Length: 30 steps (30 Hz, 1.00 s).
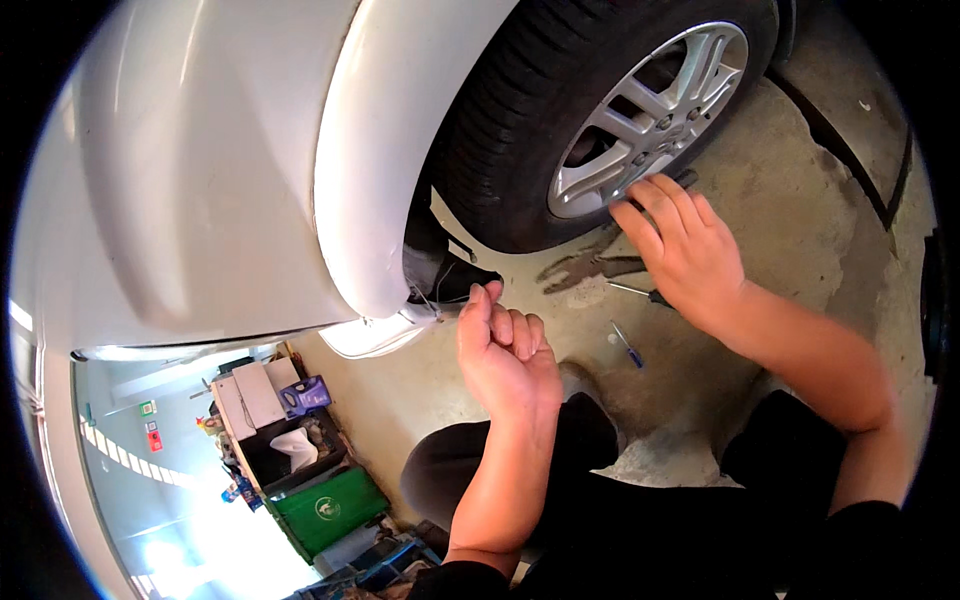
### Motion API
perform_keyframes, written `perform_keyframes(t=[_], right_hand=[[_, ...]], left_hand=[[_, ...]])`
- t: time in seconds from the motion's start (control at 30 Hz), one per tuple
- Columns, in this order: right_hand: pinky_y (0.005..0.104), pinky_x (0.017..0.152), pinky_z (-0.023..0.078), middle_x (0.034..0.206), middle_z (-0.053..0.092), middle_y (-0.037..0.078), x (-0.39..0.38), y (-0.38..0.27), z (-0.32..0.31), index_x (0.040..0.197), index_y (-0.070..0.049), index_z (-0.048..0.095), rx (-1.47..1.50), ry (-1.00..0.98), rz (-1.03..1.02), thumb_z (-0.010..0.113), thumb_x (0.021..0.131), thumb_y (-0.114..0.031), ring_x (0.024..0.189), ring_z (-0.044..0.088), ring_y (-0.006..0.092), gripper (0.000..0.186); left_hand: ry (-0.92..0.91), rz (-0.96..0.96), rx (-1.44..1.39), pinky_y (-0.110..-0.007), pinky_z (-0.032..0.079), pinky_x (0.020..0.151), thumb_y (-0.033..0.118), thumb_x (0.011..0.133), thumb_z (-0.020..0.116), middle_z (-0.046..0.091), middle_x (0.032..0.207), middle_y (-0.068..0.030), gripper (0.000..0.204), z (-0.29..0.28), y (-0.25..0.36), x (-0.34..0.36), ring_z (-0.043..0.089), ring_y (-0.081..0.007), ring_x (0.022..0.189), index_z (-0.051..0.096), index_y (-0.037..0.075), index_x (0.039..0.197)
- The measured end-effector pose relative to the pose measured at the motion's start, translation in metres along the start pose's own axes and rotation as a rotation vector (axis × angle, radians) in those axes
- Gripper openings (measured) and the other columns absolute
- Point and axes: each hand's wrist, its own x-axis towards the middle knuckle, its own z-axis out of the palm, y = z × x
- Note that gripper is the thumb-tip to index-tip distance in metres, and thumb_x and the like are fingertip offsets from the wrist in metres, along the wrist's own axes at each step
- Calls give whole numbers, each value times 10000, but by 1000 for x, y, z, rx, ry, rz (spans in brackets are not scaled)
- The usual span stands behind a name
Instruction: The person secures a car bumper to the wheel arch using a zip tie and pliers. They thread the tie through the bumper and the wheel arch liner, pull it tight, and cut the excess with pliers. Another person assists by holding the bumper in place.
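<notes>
The left hand (505, 345) is half curled and its thumb and fingers pinch a small metal piece (447, 310) at the lower edge of the white car fender (385, 150), just left of the hand. To the right of it, a blue screwdriver (628, 345) lies on the concrete floor (780, 200). The right hand (685, 245) is open, its fingertips reaching the silver wheel rim (650, 110), with a second screwdriver (640, 292) just below it.
</notes>
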Motion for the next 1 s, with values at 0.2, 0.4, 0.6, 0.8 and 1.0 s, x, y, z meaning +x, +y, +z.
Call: perform_keyframes(t=[0.2, 0.4, 0.6, 0.8, 1.0], right_hand=[[403, 956, 521, 1292, 543, 81, 13, -37, 42, 1299, -153, 595, 7, 314, 252, 630, 828, -118, 1266, 549, 298, 473], [359, 919, 526, 1290, 558, 45, 28, -58, 69, 1263, -197, 622, 103, 471, 212, 653, 827, -133, 1257, 564, 255, 442], [329, 888, 507, 1275, 571, 9, 42, -74, 79, 1256, -235, 622, 117, 569, 155, 676, 859, -154, 1239, 574, 210, 408], [310, 843, 491, 1240, 575, -5, 47, -77, 84, 1200, -253, 646, 113, 626, 158, 712, 839, -149, 1201, 587, 193, 381], [303, 865, 450, 1227, 574, -30, 50, -77, 84, 1166, -294, 657, 101, 668, 154, 685, 856, -198, 1180, 590, 170, 325]], left_hand=[[22, -2, 14, -249, 220, 477, 238, 1017, 629, 269, 567, 72, 202, 2, -2, 5, 215, -67, 469, 613, 38, 991], [11, -29, 6, -238, 218, 462, 233, 1017, 634, 255, 556, 79, 176, 7, -6, 12, 214, -63, 461, 622, 59, 1000], [-16, -47, -11, -258, 223, 488, 243, 1037, 598, 256, 544, 69, 223, 6, 0, 11, 205, -76, 457, 591, 22, 1060], [-35, -66, -23, -244, 232, 459, 233, 1023, 615, 255, 532, 79, 175, 3, 0, 12, 218, -72, 437, 619, 67, 967], [-71, -59, -41, -244, 250, 458, 235, 1032, 595, 265, 531, 79, 173, 1, -1, 12, 229, -72, 433, 616, 76, 964]])
